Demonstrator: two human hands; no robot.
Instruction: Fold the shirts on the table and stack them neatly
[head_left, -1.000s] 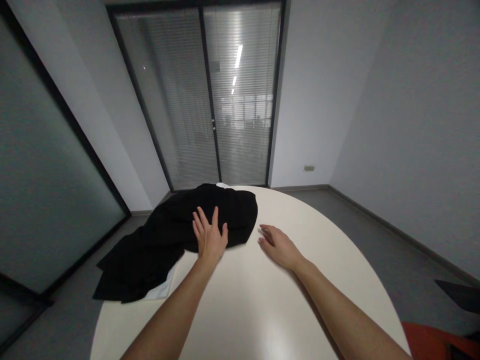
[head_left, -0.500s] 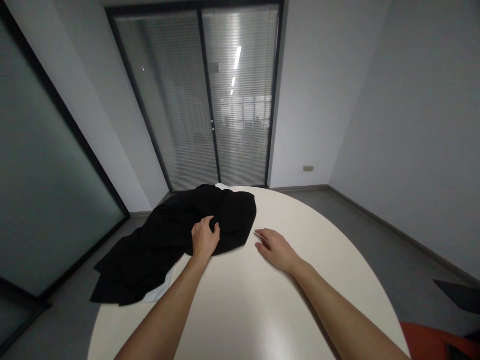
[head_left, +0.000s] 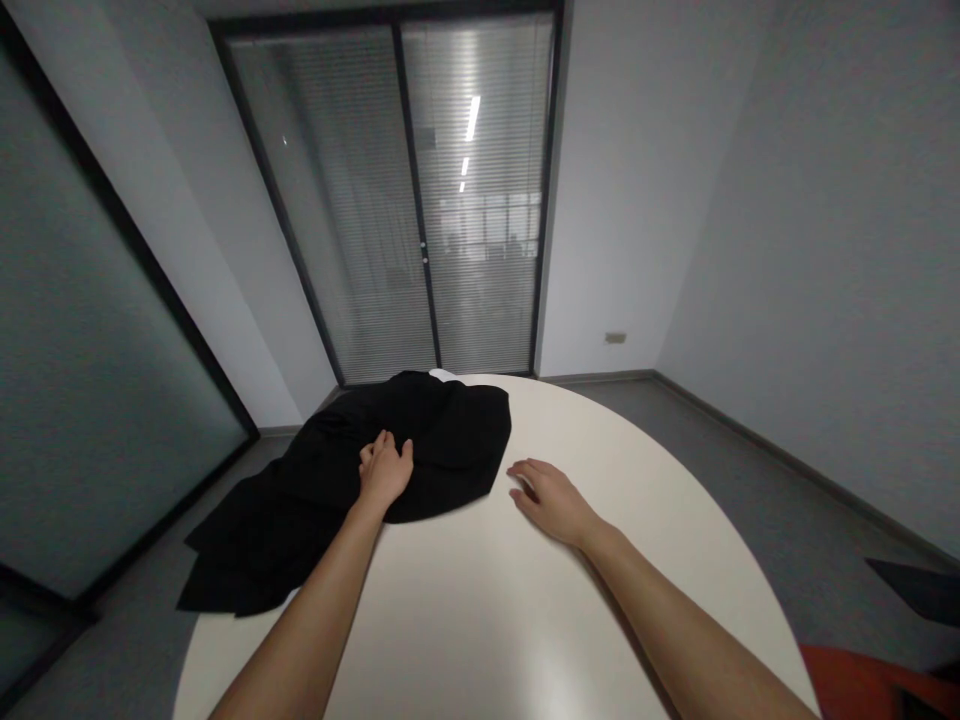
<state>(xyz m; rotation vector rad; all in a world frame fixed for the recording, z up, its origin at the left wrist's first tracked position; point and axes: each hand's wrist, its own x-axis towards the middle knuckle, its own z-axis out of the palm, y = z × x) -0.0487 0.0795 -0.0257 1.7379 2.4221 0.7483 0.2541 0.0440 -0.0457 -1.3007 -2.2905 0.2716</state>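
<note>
Shifts the left hand [head_left: 386, 472] further left across the black cloth [head_left: 461, 440] compared with half a second ago, with less white now in sight beside the left forearm [head_left: 307, 610]. Keeps the right hand [head_left: 553, 503] in nearly the same place, low at the desk [head_left: 465, 620], just beside the cloth's right end with a sliver of bare surface between. Bends the left fingers [head_left: 384, 442] narrowly together on top of the cloth, thumb out to the right; cannot tell if pinching any fabric. Holds the right fingers [head_left: 534, 466] gently curved and wide of the thumb. As for the cloth, lies matte and limp over the far left part of the desk, reaching past the rim at left. Rises in soft, shallow folds, mostly lost in the deep black. Ends in a blunt, rounded shape at right and in sharp corners at lower left. Shows a white patch [head_left: 442, 376] at the far edge and a tiny white scrap [head_left: 292, 597] by the left forearm.
</note>
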